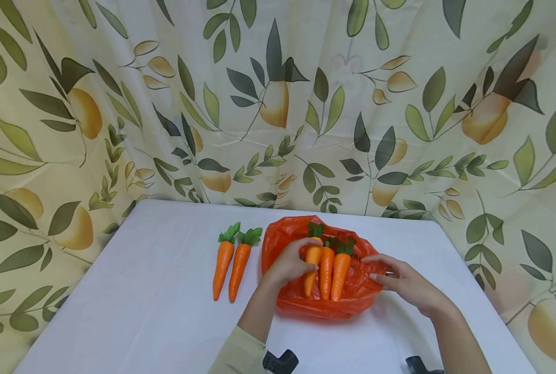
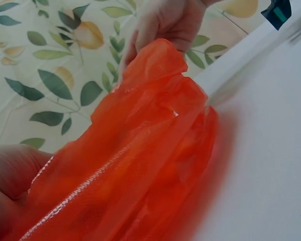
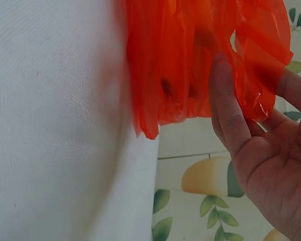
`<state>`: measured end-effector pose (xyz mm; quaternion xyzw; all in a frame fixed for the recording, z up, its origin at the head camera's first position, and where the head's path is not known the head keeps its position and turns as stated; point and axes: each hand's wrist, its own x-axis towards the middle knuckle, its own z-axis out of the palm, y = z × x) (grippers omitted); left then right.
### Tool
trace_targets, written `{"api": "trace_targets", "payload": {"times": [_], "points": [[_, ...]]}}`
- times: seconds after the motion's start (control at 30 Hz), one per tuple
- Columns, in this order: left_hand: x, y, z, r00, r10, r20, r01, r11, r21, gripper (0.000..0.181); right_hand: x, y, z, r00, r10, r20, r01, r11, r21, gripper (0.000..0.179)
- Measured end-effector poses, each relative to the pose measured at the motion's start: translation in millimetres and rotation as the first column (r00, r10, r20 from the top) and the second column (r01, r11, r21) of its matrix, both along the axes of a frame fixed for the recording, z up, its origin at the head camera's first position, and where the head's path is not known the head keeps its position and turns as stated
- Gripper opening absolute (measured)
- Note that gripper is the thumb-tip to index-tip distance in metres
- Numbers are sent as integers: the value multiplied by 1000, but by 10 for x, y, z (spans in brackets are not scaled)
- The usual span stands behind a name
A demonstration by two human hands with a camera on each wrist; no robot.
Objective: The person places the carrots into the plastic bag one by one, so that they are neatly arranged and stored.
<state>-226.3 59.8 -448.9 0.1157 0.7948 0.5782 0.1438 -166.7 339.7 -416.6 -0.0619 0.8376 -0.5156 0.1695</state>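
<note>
Our left hand (image 1: 296, 261) pinches a carrot (image 1: 312, 255) between thumb and fingers, close below its leaves (image 1: 315, 229), within the mouth of a red bag (image 1: 322, 310). Just right of that hand, a second carrot (image 1: 326, 270) and a third carrot (image 1: 340, 275) lie side by side in the bag. Our right hand (image 1: 406, 280) grips the bag's edge beyond them, and a pair of carrots (image 1: 240, 267) rests on the tabletop (image 1: 175, 270) to the left of the left hand.

To handle this carrot well, we should keep the left hand's pinch light near the leafy end and move the carrot along its own length, so that it neither snags the thin bag nor drags its neighbours. The right hand does best to hold the edge steady and spread, since slack folds could catch on our fingers.

Only the head view shows the carrots clearly. The left wrist view gives the bag's outer side and its creases, and hides that hand's fingertips. The right wrist view adds what the head view leaves vague: one finger on the near face of the bag and others beyond it. Dark patches (image 3: 165, 87) show through; we cannot tell whether they are leaves.
</note>
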Motion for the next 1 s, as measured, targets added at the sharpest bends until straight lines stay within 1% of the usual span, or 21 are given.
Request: {"api": "trace_targets", "payload": {"times": [0.13, 0.33, 0.6, 1.0], "points": [[-11, 4, -37, 999, 34, 26, -34, 999, 10, 50, 3, -13, 10, 1000, 9, 0, -9, 1000, -10, 44], [-13, 6, -92, 997, 68, 36, -68, 998, -7, 50, 17, -29, 16, 1000, 3, 3, -3, 1000, -22, 44], [-11, 25, -162, 998, 63, 21, -63, 998, -2, 49, 25, -32, 13, 1000, 2, 5, -2, 1000, -26, 44], [-29, 27, -190, 995, 79, 62, -77, 997, -21, 46, 26, -40, 13, 1000, -3, 4, 3, 1000, -10, 42]]}}
